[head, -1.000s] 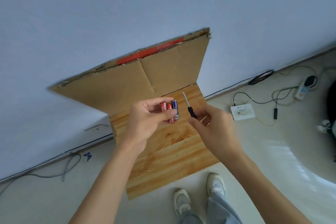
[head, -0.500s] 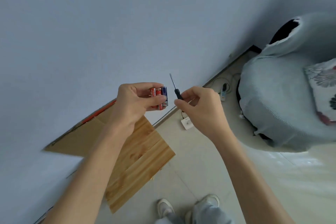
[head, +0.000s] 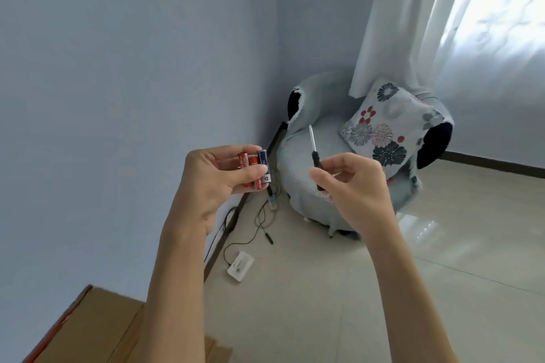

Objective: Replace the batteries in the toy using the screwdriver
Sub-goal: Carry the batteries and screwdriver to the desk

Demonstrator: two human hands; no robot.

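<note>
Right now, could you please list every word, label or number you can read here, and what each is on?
No text is legible.
On the red batteries in the left hand: white print, too blurred to read.
On the blue battery: white marks, too small to read.
On the screwdriver in the right hand: no marking shows.
On the white box on the floor: nothing readable.

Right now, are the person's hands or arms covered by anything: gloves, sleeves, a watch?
No. The left hand and right hand are ungloved, no rings visible. Both forearms are bare to the frame edge: no sleeves, watch or bands.
</note>
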